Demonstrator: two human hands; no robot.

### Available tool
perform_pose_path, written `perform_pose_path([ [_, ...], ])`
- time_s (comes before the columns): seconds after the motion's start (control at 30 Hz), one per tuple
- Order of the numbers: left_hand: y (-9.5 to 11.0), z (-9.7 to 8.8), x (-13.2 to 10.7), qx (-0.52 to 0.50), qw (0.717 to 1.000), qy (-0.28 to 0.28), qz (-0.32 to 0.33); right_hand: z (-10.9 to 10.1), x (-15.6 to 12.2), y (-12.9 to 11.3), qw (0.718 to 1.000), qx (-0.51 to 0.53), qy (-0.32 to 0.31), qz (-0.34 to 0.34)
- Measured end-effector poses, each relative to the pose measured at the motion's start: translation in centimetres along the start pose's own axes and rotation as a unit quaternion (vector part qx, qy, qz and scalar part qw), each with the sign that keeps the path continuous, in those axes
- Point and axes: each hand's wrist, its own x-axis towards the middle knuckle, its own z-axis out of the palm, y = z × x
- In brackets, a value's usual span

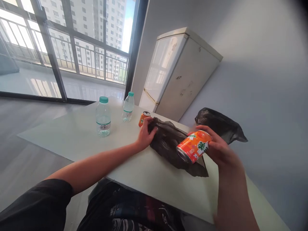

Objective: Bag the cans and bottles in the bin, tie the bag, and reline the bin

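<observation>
Right hand (221,149) grasps orange can (194,146); can's long axis tilted, silver end aimed lower left. Left hand (145,133) clenched on edge of black bag (168,147), which lies left of right hand, beneath can.

The person wears a plain black short sleeve (40,205) on the left arm, loose at its hem, and the forearm below it is uncovered. The right forearm is uncovered too, and the left hand (145,134) and right hand (220,149) are bare. Over the lap lies dark clothing (134,208) printed with white and reddish patterns.
</observation>
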Motion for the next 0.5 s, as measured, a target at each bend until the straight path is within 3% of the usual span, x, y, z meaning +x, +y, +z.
perform_pose_path([
  [0.07, 0.4, 0.0, -0.5, -0.004, 0.993, -0.109, 0.033, 2.4, 1.2, -1.3, 0.998, 0.011, 0.056, -0.033],
  [0.13, 0.9, 0.0, -1.0, 0.006, 0.958, -0.270, 0.091, 5.6, 3.1, -2.5, 0.989, -0.017, 0.117, -0.084],
  [0.2, 1.7, -0.1, -1.4, 0.031, 0.879, -0.444, 0.171, 8.9, 5.2, -3.4, 0.976, -0.077, 0.146, -0.145],
  [0.27, 2.5, -0.2, -1.7, 0.062, 0.784, -0.567, 0.243, 11.9, 7.0, -3.7, 0.970, -0.159, 0.099, -0.156],
  [0.33, 3.2, -0.2, -2.0, 0.090, 0.730, -0.617, 0.281, 14.4, 8.6, -3.2, 0.966, -0.231, 0.005, -0.113],
  [0.4, 3.6, 0.0, -2.3, 0.105, 0.712, -0.629, 0.292, 16.3, 10.0, -2.0, 0.956, -0.279, -0.061, -0.070],
  [0.5, 3.7, 0.2, -3.0, 0.100, 0.698, -0.636, 0.313, 17.9, 11.9, 0.1, 0.944, -0.319, -0.074, -0.045],
])
